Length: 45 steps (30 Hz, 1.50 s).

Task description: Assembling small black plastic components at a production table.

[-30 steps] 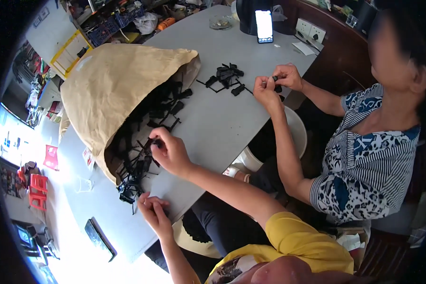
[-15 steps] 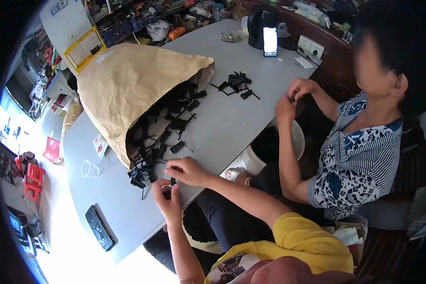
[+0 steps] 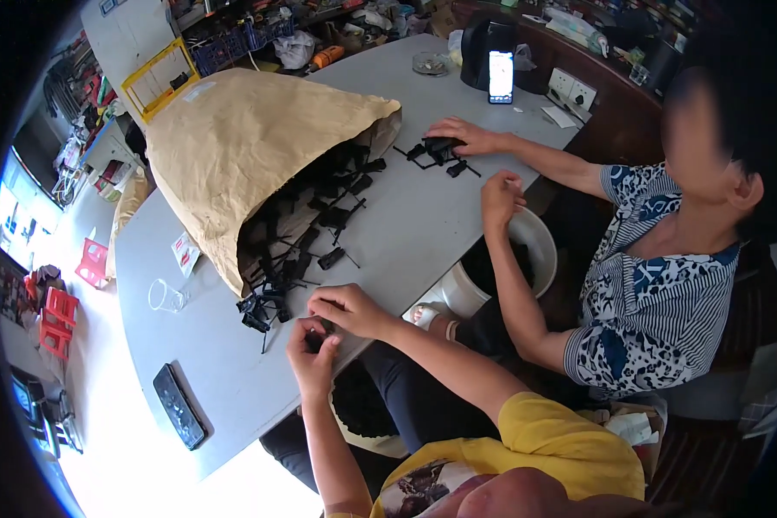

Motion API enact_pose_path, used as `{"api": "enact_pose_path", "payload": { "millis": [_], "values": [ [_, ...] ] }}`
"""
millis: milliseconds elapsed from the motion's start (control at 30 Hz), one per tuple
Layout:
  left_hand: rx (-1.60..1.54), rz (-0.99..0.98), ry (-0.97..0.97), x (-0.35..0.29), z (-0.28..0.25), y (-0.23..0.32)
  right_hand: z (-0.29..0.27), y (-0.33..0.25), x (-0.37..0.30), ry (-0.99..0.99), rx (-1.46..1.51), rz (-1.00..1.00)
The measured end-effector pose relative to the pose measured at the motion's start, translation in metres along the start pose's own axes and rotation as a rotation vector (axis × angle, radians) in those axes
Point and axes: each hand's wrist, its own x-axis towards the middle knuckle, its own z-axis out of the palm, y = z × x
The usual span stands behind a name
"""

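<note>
My left hand (image 3: 311, 358) is closed on a small black plastic part (image 3: 317, 338), mostly hidden by the fingers. Right beside it, my right hand (image 3: 351, 309) has its fingers bent down toward the same part; whether it pinches a piece is hidden. Both hands are over the table's near edge. Just beyond them, many black plastic parts (image 3: 306, 259) with thin rods spill from a large brown paper sack (image 3: 224, 147) lying on its side. At the right, a co-worker's hand (image 3: 466, 134) rests on a smaller pile of black parts (image 3: 440, 154).
A dark phone (image 3: 180, 406) and a clear cup (image 3: 166, 297) lie left on the grey table (image 3: 406, 233). A lit phone (image 3: 501, 78) leans on a black object at the back, near a glass ashtray (image 3: 430, 63). Below the edge stands a white bucket (image 3: 540, 250).
My two hands have come closer together around the black part. The co-worker's one hand has reached out to the small pile; the other stays over the bucket.
</note>
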Motion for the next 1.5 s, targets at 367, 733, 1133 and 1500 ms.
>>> {"api": "enact_pose_path", "payload": {
  "millis": [367,733,1133,1500],
  "values": [
    [0.349,0.138,-0.045,0.007,0.004,-0.01,-0.007,-0.001,-0.001,0.003,0.08,-0.079],
    [0.199,0.176,0.105,0.007,0.011,-0.009,-0.005,-0.011,-0.002,-0.001,-0.023,-0.157],
    [0.1,0.13,0.057,0.006,-0.001,-0.012,0.002,-0.007,-0.005,-0.04,-0.144,-0.302],
    [0.214,0.156,0.002,0.002,0.0,-0.009,-0.008,-0.001,-0.002,0.037,0.465,0.183]
  ]
}}
